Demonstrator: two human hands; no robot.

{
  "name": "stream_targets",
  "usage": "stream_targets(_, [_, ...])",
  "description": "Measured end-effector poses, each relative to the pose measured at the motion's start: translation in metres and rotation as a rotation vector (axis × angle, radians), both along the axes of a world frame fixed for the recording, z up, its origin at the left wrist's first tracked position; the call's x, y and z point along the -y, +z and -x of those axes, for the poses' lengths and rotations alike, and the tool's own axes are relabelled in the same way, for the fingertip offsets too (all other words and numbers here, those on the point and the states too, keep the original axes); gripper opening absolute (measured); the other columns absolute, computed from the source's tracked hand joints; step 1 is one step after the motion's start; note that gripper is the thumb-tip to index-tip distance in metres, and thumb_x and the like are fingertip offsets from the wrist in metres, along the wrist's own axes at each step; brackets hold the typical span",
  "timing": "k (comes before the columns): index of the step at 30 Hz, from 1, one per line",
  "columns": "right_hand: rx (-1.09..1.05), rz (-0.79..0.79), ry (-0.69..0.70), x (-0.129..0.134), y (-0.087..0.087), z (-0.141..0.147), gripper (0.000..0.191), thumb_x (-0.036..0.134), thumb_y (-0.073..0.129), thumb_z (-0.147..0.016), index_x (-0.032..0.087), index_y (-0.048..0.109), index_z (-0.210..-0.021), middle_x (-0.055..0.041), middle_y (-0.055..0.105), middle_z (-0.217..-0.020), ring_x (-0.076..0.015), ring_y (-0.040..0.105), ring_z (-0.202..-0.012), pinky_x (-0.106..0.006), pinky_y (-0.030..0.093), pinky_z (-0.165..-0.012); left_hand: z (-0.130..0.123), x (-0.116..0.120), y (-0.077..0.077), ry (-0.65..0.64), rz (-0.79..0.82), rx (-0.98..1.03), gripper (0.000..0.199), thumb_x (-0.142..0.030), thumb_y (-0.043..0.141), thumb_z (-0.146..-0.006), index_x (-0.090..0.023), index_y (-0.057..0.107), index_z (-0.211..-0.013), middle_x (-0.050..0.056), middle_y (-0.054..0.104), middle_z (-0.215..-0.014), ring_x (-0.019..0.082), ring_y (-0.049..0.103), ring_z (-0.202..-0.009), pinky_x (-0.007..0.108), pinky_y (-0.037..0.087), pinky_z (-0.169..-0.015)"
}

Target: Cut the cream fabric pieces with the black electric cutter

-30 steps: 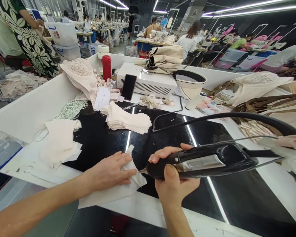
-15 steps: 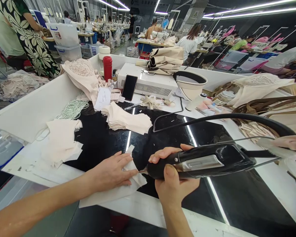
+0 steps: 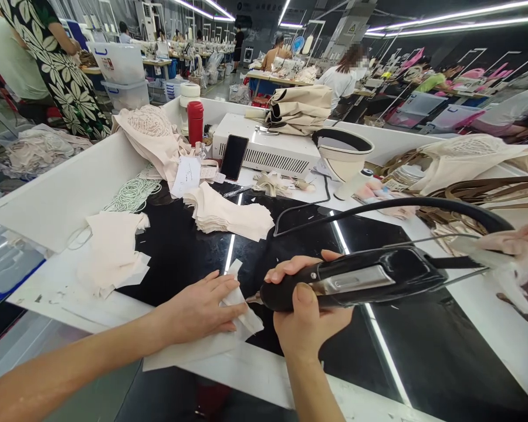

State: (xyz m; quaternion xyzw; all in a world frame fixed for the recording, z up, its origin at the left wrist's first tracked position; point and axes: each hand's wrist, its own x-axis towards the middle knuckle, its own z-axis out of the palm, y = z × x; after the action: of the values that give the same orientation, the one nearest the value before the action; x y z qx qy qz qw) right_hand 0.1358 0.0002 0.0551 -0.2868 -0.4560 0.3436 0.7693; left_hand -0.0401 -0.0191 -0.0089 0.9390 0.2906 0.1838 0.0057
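Since a second ago little has shifted: the black handheld cutting tool sits a touch higher, its tip still at the cloth. The right hand is wrapped tight around its handle, thumb on top, which looks meant to steady the tip. The left hand lies flat, fingers spread, pinning the cream fabric piece so it cannot slide, just left of the tool's tip. Beyond the tool lie a stack of cut cream pieces, then a phone against a white machine box; a black cable trails rightward.
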Motion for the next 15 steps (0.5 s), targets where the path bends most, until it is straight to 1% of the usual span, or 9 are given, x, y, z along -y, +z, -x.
stream_targets(7, [0.01, 0.012, 0.01, 0.0014, 0.0003, 0.0007, 0.037, 0.021, 0.074, -0.085, 0.027, 0.059, -0.119, 0.0046, 0.067, -0.081, -0.0126, 0.063, -0.06, -0.031, 0.056, -0.059, -0.0018, 0.0018, 0.0029, 0.003, 0.027, -0.002, 0.039, -0.04, 0.071, -0.095, -0.022, 0.063, -0.129, 0.02, 0.059, -0.136, 0.035, 0.057, -0.133, 0.053, 0.052, -0.106])
stream_targets(11, [-0.038, -0.015, -0.003, -0.0034, 0.0011, 0.0042, 0.037, 0.022, 0.075, -0.084, 0.027, 0.06, -0.117, 0.0053, 0.066, -0.08, -0.0121, 0.062, -0.06, -0.03, 0.055, -0.058, -0.001, 0.0018, 0.0042, 0.006, 0.031, -0.019, 0.038, -0.04, 0.069, -0.096, -0.022, 0.063, -0.129, 0.019, 0.059, -0.138, 0.034, 0.056, -0.134, 0.052, 0.052, -0.107])
stream_targets(15, [-0.028, -0.005, 0.034, -0.0075, -0.0027, 0.0073, 0.039, 0.021, 0.076, -0.085, 0.028, 0.059, -0.12, 0.0052, 0.067, -0.082, -0.0118, 0.063, -0.061, -0.03, 0.055, -0.06, -0.0005, 0.0023, 0.0048, 0.002, 0.024, -0.001, 0.038, -0.039, 0.068, -0.097, -0.021, 0.064, -0.13, 0.021, 0.059, -0.137, 0.035, 0.058, -0.133, 0.053, 0.053, -0.106])
